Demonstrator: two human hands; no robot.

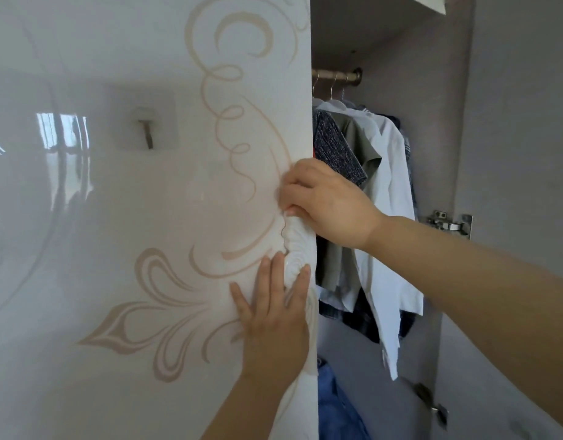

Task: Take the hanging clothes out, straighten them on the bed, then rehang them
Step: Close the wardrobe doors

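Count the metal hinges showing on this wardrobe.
2. The upper hinge sits about midway up the wardrobe, on its right side. The lower hinge is below it, near the bottom of the picture. Others may be out of frame or hidden.

Left hand (274, 315) flat, right fingers (294, 185) curled

The glossy white wardrobe door with beige scrollwork (178, 217) covers the left part of the opening. Only the right end of the brass-coloured clothes rail (337, 74) shows, and the hanging clothes (385, 173) run behind the door's edge, so they cannot be counted. The right hand (324, 198) curls its fingertips under at that edge, out of sight. The crumpled blue fabric (334, 408) low in the wardrobe is cut off by the door and the bottom edge. Reflections in the door are too blurred to read.
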